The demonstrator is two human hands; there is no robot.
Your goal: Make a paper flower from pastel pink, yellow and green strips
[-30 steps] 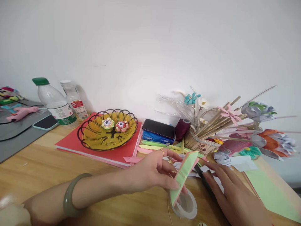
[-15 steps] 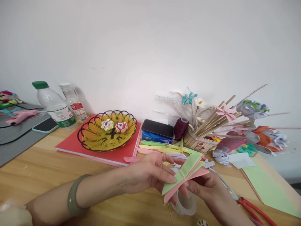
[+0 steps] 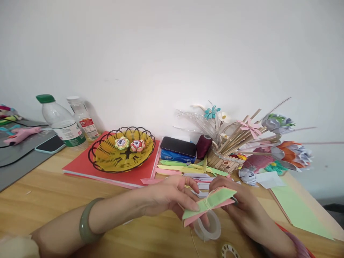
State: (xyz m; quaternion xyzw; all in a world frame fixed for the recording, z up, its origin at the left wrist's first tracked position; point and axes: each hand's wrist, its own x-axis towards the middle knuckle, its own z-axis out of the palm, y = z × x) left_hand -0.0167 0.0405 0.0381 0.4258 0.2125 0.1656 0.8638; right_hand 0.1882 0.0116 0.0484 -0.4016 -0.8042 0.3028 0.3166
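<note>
My left hand [image 3: 178, 197], wearing a ring, pinches the left end of a bundle of folded paper strips [image 3: 219, 199], light green on top and pink beneath. A thin pale thread [image 3: 207, 202] is wound round the bundle's middle, and its tail hangs down towards the table. My right hand [image 3: 236, 202] is curled closed at the bundle's right end; its fingertips are partly hidden behind the paper. Below the bundle a translucent plastic ring [image 3: 213, 229], like a tape roll, sits on the table. Close to the bottom edge lies a small disc with holes [image 3: 229, 252].
Coloured paper strips [image 3: 185, 168] lie beyond my hands. Behind are a yellow basket [image 3: 107, 157], a phone [image 3: 178, 146] on a blue packet, a thread spool [image 3: 203, 147] and paper flowers [image 3: 291, 154]. Bottles [image 3: 66, 130] stand left. My right forearm mostly hides red-handled scissors [image 3: 281, 228].
The bundle has turned flatter and its fanned right end has come together. My right hand has moved up from beneath to its right end. The view has shifted slightly.
</note>
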